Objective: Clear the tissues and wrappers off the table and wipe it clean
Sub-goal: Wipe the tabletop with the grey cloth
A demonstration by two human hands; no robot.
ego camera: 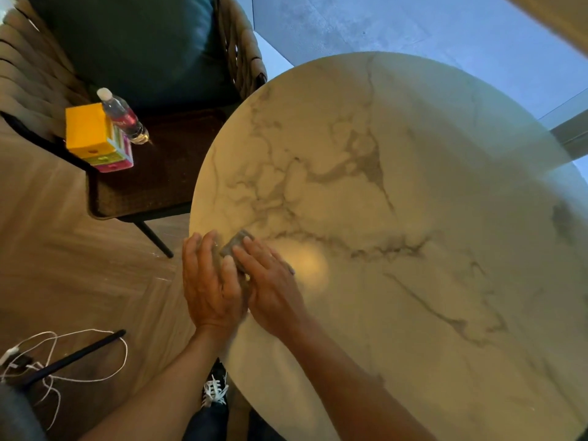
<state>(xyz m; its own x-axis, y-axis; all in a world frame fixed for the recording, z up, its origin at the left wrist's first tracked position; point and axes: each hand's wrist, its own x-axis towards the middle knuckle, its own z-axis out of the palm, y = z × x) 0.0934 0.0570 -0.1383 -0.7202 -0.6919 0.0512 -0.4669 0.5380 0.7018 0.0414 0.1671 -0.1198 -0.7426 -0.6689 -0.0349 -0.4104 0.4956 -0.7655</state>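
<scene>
A round white marble table (397,192) with grey veins fills the right of the view. At its left edge lies a small grey cloth (236,246), mostly covered by both hands. My right hand (270,281) lies flat on the cloth with straight fingers pressing it to the tabletop. My left hand (208,281) sits at the table's rim beside it, fingers extended over the cloth's left side. No tissues or wrappers show on the tabletop.
A chair with a dark seat (159,173) and teal cushion (140,43) stands at the left, holding a yellow and pink box (92,135) and a plastic water bottle (124,117). White cable (63,354) lies on the wooden floor. My shoe (216,389) shows below the table edge.
</scene>
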